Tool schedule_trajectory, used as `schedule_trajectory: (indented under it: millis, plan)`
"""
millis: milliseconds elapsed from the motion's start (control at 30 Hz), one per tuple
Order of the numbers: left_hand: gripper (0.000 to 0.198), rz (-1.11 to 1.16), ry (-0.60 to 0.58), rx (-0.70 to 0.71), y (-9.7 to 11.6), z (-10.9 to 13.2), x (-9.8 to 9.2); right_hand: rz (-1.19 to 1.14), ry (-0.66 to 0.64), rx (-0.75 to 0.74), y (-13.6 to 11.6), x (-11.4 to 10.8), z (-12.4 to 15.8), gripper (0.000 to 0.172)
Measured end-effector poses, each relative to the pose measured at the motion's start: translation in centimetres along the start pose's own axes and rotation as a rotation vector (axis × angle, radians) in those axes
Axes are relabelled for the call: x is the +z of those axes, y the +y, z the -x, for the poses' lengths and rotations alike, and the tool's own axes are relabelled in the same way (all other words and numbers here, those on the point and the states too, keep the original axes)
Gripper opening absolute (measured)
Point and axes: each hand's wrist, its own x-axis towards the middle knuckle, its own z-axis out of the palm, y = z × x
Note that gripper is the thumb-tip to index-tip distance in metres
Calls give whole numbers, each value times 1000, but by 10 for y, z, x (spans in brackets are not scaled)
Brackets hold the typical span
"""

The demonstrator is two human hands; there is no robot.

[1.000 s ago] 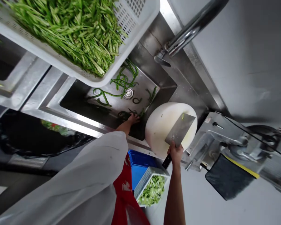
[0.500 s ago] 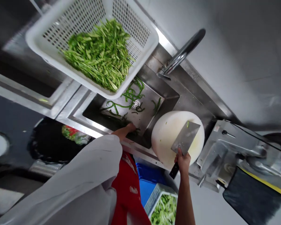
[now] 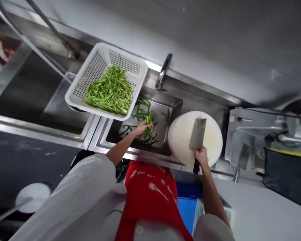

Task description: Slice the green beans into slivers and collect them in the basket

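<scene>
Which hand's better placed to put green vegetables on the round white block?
Probably the left hand: it holds a bunch of green vegetables over the sink, beside the white block. The right hand is occupied, gripping the cleaver.

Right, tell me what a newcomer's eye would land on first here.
Probably the heap of green strips in the white basket, left of the faucet. Next come the broad cleaver in the right hand, over the round white board, and the red apron at bottom center.
</scene>
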Motion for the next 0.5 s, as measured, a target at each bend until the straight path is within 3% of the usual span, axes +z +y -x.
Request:
schedule_trajectory:
  millis: [167, 300, 400, 500]
  plan:
    - [21, -345, 92, -79, 29, 2, -12, -7, -27, 7, 3, -1, -8, 24]
    - [31, -662, 129, -55, 73, 17, 9, 73, -70, -94, 21, -19, -16, 22]
    - [40, -984, 148, 52, 130, 25, 59, 244, -64, -127, 45, -52, -20, 25]
    - [38, -1161, 150, 190, 191, 19, 148, 407, -80, -105, 73, -95, -22, 28]
